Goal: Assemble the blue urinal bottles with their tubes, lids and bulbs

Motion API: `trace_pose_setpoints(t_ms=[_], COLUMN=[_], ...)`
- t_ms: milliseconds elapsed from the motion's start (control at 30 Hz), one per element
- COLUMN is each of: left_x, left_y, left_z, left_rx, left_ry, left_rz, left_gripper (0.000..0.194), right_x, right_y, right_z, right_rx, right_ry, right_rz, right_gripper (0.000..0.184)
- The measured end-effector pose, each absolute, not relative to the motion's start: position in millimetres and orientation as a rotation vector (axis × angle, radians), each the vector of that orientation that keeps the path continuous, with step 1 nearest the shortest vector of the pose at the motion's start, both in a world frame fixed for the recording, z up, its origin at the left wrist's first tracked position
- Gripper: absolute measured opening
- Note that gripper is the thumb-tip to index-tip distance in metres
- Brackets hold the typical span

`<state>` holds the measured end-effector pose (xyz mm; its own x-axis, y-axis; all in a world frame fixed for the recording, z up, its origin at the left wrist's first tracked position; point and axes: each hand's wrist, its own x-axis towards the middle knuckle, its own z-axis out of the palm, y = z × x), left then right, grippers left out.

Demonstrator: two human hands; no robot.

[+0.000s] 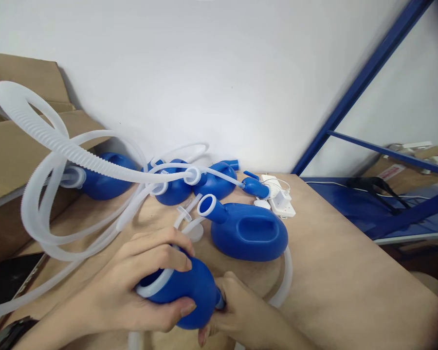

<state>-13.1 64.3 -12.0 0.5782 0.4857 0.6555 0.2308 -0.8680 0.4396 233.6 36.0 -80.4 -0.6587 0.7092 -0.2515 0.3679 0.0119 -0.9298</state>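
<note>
My left hand (142, 277) wraps around a blue rubber bulb (193, 287) with a white-rimmed opening. My right hand (237, 311) pinches the bulb's narrow blue end. Just beyond the hands lies a blue plastic bottle (250, 233) with a white-rimmed spout and a slot-shaped recess. Several similar blue bottles (104, 177) lie behind it, tangled in a translucent white corrugated hose (58, 141). Thinner white tubing (54, 228) loops along the left side. A small blue bulb (255, 188) sits at the far end of the pile.
Everything rests on a light wooden table (336, 253) against a white wall (204, 73). Cardboard boxes (18, 146) stand at the left, with a black flat device (7, 277) near the table edge. A white power strip (281, 204) lies behind the bottles. A blue metal shelf frame (361, 92) rises at the right.
</note>
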Motion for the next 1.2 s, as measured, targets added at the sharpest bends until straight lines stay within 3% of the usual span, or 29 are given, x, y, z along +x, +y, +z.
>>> trace_pose_setpoints(t_ms=[133, 233, 400, 567, 700, 967, 1200], left_x=[-16, -18, -24, -21, -17, -16, -16], left_y=[62, 60, 61, 59, 54, 50, 44], left_z=[-3, -3, -8, -10, -11, -11, -5], left_rx=[2.562, 2.544, 2.414, 2.319, 2.296, 2.371, 2.367], left_ry=[0.492, 0.512, 0.809, 1.06, 1.262, 1.364, 1.535], left_rz=[1.108, 1.163, 1.243, 1.281, 1.295, 1.246, 1.381], left_gripper=[0.026, 0.027, 0.032, 0.027, 0.027, 0.027, 0.027], right_x=[244, 245, 239, 236, 238, 237, 232], right_y=[41, 43, 40, 39, 41, 43, 44], right_z=[-93, -94, -75, -70, -76, -80, -86], right_rx=[-0.902, -0.711, -0.755, -0.843, -0.878, -1.143, -1.323], right_ry=[-1.871, -1.762, -1.712, -1.661, -1.604, -1.797, -1.665], right_rz=[2.059, 2.112, 1.759, 1.663, 1.687, 1.327, 1.246], right_gripper=[0.071, 0.08, 0.069, 0.062, 0.069, 0.086, 0.07])
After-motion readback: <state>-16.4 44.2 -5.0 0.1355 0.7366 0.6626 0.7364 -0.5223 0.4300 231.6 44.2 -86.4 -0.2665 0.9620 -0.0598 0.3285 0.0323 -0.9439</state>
